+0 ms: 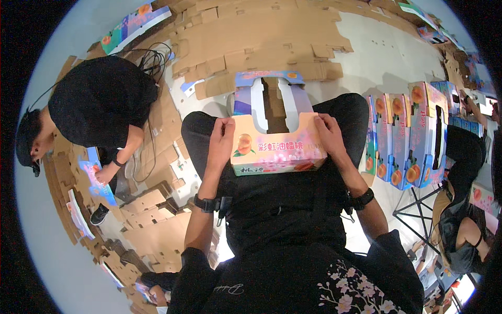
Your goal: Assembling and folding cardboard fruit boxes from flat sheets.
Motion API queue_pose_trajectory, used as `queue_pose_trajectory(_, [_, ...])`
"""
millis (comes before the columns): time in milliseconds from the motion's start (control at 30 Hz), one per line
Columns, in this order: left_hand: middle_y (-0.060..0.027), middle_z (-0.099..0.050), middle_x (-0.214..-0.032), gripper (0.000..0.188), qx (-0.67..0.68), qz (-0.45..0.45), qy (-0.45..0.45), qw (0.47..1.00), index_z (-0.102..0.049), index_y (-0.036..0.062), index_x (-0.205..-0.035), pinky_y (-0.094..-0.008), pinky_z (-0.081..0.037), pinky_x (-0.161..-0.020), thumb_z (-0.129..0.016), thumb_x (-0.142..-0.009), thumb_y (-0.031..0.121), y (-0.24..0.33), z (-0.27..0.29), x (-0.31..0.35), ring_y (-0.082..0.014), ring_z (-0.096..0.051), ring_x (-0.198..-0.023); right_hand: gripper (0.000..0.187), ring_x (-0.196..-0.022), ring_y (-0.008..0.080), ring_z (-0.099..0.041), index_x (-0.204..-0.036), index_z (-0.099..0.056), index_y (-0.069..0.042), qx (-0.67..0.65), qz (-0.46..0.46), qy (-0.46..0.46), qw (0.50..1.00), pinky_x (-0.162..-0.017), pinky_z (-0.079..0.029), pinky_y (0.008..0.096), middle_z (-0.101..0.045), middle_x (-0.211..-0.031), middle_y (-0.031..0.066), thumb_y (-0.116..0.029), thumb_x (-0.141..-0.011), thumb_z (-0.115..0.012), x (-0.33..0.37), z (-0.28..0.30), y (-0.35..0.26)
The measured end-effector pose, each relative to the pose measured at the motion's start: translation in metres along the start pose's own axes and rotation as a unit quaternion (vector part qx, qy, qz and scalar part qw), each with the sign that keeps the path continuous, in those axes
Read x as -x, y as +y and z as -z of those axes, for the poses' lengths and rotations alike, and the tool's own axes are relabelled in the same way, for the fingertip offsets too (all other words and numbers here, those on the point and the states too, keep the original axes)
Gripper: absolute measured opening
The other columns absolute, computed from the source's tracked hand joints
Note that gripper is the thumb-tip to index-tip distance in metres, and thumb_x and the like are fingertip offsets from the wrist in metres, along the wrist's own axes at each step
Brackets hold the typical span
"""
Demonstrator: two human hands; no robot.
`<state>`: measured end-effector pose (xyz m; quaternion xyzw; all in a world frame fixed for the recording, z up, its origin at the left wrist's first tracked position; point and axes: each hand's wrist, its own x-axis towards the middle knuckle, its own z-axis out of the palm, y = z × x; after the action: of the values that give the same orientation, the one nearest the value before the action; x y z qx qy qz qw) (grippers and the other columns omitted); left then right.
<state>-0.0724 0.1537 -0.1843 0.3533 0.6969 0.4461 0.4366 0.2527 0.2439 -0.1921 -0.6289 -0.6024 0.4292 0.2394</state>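
A peach-printed cardboard fruit carton (280, 141) stands folded up on my lap, its front panel facing me. It is pink and orange in front, with blue and purple along the far side. A wide opening in the top shows brown cardboard inside. At the carton's left front corner, my left hand (221, 137) is closed on the panel edge, fingers curled over the top. My right hand (330, 137) grips the matching corner on the right, its thumb at the upper edge. The carton's underside is hidden.
Several similar cartons (400, 136) stand in a row to my right, by a black folding stool frame (415, 209). Flattened brown cardboard (256, 31) covers the floor ahead. At left, a crouching person in black (104, 99) touches a blue printed sheet (97, 178). Others sit at right.
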Motion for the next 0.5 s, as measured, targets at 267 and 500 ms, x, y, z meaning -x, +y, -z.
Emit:
queue_pose_trajectory(267, [-0.0039, -0.062, -0.097, 0.034, 0.016, 0.016, -0.014, 1.000, -0.062, -0.0029, -0.115, -0.0280, -0.046, -0.085, -0.053, -0.109, 0.029, 0.0083, -0.0034, -0.0008, -0.0110, -0.053, -0.092, 0.037, -0.098, 0.0276, -0.062, -0.118, -0.069, -0.001, -0.014, -0.008, 0.007, 1.000, -0.091, -0.050, 0.0378, -0.064, -0.104, 0.0171, -0.033, -0.102, -0.060, 0.0006, -0.0006, 0.0040])
queue_pose_trajectory(500, [-0.0051, -0.067, -0.109, 0.028, 0.151, 0.025, -0.001, 0.988, -0.065, 0.0002, -0.119, -0.0274, -0.047, -0.090, -0.048, -0.109, 0.020, -0.0006, -0.0051, -0.0062, -0.0125, -0.059, -0.100, 0.036, -0.098, 0.0263, -0.063, -0.119, -0.069, -0.002, -0.022, -0.008, 0.007, 1.000, -0.091, -0.050, 0.0367, -0.064, -0.103, 0.0154, -0.033, -0.102, -0.060, -0.0005, -0.0020, 0.0078])
